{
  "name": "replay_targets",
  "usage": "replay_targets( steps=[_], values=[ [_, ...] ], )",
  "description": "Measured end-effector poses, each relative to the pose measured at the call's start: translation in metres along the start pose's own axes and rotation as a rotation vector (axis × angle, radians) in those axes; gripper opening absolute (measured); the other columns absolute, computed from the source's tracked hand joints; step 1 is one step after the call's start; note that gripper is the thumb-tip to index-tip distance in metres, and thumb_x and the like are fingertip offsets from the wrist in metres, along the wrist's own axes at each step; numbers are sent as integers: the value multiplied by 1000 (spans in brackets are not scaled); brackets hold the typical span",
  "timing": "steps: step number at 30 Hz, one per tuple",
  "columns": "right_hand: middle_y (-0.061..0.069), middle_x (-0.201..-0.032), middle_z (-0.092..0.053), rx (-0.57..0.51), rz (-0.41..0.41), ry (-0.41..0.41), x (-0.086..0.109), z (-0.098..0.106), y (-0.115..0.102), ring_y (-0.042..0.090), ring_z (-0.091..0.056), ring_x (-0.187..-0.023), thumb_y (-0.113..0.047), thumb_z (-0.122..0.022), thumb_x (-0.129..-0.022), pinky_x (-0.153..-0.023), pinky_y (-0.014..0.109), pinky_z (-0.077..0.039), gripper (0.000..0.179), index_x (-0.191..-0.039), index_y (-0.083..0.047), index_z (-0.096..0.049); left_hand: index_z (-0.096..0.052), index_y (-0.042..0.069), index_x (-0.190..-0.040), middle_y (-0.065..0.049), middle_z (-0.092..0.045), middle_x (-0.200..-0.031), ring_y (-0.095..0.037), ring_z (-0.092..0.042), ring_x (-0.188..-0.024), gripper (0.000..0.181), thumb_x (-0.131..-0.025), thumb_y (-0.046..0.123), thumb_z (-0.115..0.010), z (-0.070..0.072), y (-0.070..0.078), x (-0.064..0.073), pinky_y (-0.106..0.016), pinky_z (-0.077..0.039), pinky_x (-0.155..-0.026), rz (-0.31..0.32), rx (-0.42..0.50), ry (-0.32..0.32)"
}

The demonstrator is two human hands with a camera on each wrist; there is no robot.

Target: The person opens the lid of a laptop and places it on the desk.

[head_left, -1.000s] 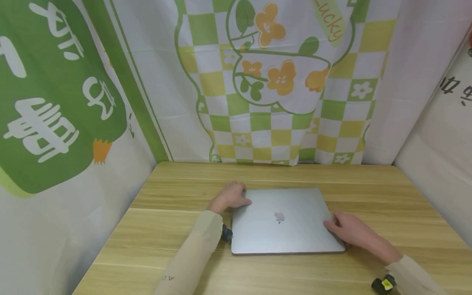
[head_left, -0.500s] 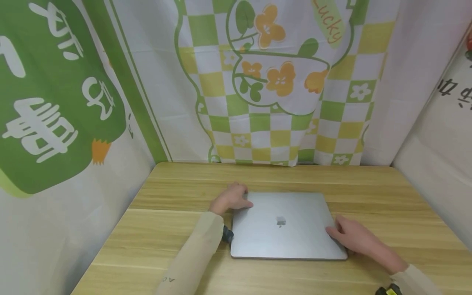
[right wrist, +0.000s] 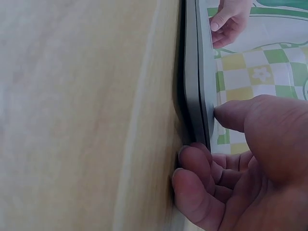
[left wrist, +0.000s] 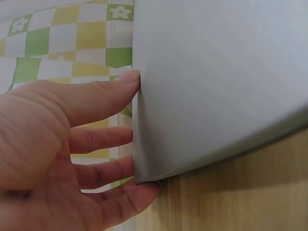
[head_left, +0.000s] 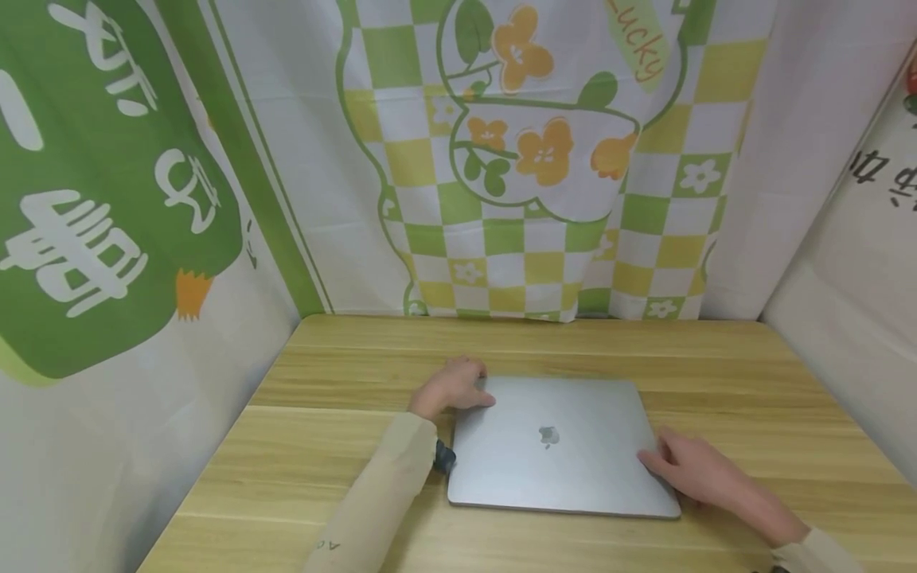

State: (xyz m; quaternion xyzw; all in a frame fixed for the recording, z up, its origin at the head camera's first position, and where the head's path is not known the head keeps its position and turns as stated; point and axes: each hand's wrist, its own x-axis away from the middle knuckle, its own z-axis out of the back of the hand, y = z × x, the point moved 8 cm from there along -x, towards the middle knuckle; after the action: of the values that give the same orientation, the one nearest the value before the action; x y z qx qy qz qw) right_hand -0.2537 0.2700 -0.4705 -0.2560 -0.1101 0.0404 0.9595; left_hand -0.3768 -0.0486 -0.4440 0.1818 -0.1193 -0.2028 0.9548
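A closed silver laptop (head_left: 501, 469) with an apple logo on its lid lies over the wooden table (head_left: 286, 477), turned slightly. My left hand (head_left: 454, 385) grips its far left corner; in the left wrist view the thumb (left wrist: 103, 96) lies at the lid's edge and the fingers reach along the side and underneath. On the right side, near the front corner, my right hand (head_left: 695, 468) holds the laptop, thumb on top. The right wrist view shows the curled fingertips (right wrist: 192, 192) at the underside of the laptop's edge, close over the table.
A curtain (head_left: 501, 239) with green and yellow checks hangs behind the table's far edge. Printed cloths line the left side (head_left: 107, 199) and the right side (head_left: 852, 278). Wood surface extends on all sides of the laptop.
The laptop has shifted toward the person and slightly right, turning a little clockwise. Both hands have kept their hold on it, the right one moving down and right with its corner.
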Motion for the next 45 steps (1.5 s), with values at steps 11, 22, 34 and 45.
replay_targets(
  steps=[11, 22, 34, 45],
  values=[
    [-1, -62, -50, 22, 27, -56, 2, 3, 2, 13, -47, -46, -43, -60, -95, -38, 26, -40, 34, -82, -13, -49, -56, 4, -134, -14, -56, -139, -33, -46, -134, 56, -91, 38, -69, -3, -1, -1, -47, -39, -113, -24, 2, -8],
    [-8, -61, -51, 140, 140, -51, 2, 15, -11, 6, -43, -52, -41, -60, -95, -46, 21, -36, 29, -78, -19, -57, -40, 6, -148, -19, -39, -154, -36, -37, -143, 73, -93, 48, -62, -6, -2, 15, -51, -34, -118, -44, -52, -103],
    [-12, -63, -52, 190, 242, -5, 2, 26, -39, 2, -42, -53, -35, -59, -97, -46, 20, -37, 23, -79, -22, -59, -35, 9, -152, -21, -26, -160, -36, -31, -147, 78, -93, 52, -61, -8, 0, 39, -52, -32, -119, -42, -74, -151],
    [-15, -61, -48, 205, 334, 18, 3, 22, -65, -1, -40, -54, -35, -59, -97, -46, 19, -37, 23, -77, -25, -57, -36, 9, -151, -21, -20, -162, -37, -26, -149, 75, -93, 52, -59, -15, 3, 58, -52, -31, -119, -68, -86, -168]
  ],
)
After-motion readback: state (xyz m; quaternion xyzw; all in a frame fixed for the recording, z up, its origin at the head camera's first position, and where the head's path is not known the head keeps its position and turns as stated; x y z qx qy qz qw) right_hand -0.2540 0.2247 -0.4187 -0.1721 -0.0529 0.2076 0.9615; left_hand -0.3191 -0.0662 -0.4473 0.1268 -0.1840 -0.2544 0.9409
